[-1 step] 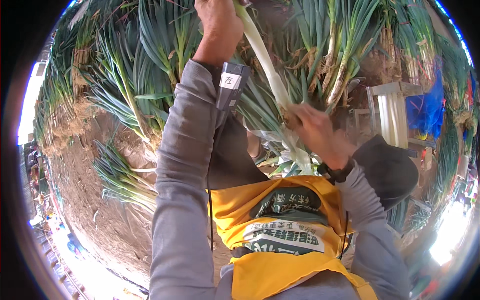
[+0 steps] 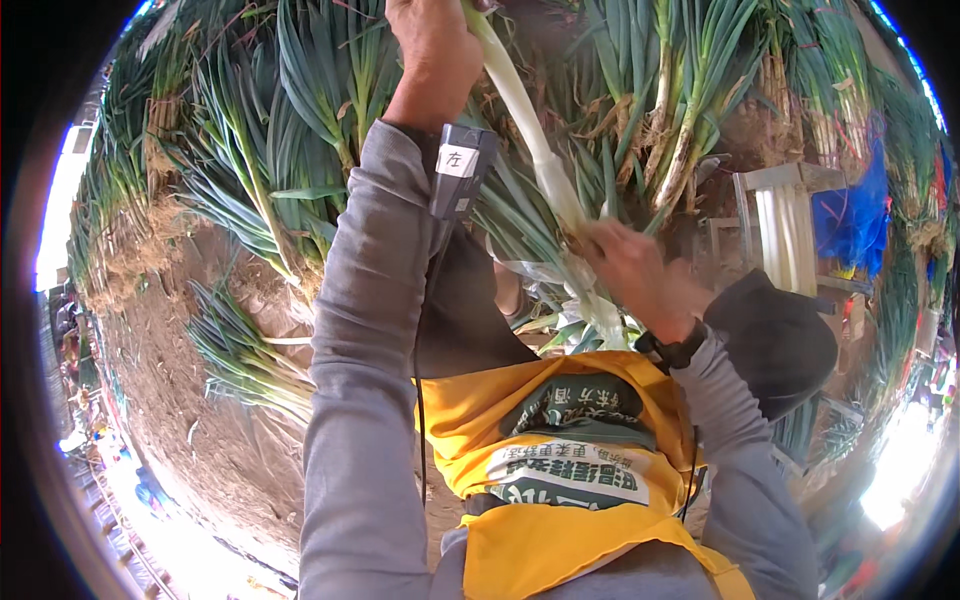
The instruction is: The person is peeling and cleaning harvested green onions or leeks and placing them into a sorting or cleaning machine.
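Observation:
A large green onion [image 2: 520,110] with a long white stalk slants down from the top of the view toward my lap. Around its upper part, by the top edge, my left hand [image 2: 435,60] is closed; its fingertips are partly hidden. My right hand [image 2: 640,275] is closed at the root end, smeared by motion, with its fingers against the stalk. Beneath that hand, thin whitish peelings [image 2: 598,312] hang over my lap. More green onion leaves [image 2: 500,205] lie behind the stalk.
Several bundles of green onions [image 2: 330,90] stand across the far side. A smaller bunch [image 2: 250,350] lies on the dirt ground [image 2: 200,430] at left. A metal-framed stand [image 2: 785,220] and a blue plastic bag [image 2: 850,220] are at right. I wear a yellow apron [image 2: 560,540].
My left hand has shifted very slightly left with the top of the stalk. My right hand stays by the root end, its fingers slightly moved.

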A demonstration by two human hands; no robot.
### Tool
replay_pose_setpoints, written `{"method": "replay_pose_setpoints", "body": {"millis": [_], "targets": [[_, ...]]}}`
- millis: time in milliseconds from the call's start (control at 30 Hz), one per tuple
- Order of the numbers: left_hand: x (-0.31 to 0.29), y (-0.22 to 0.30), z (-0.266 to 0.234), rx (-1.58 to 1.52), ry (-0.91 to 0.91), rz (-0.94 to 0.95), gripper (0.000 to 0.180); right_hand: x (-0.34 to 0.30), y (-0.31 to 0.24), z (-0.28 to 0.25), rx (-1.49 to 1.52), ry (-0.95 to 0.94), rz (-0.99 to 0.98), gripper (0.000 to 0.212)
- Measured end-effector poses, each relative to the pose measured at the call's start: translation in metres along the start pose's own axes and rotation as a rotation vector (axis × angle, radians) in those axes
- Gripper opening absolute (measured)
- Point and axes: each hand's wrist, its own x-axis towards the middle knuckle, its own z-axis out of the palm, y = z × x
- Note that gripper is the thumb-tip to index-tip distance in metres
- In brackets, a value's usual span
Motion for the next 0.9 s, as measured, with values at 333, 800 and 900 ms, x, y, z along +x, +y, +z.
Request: {"method": "replay_pose_setpoints", "body": {"millis": [333,800,900], "targets": [[0.007,0.016,-0.009,-0.064,0.009,0.032,0.027,-0.122,0.075,0.022,-0.161,-0.826,0.474,0.018],[0.006,0.019,-0.014,-0.344,-0.310,-0.194,0.033,0.153,0.004,-0.018,0.746,-0.214,0.149,0.028],[0.014,0.023,-0.022,-0.404,-0.342,-0.189,0.034,0.127,0.019,-0.006,0.499,-0.176,0.147,0.023]]}}
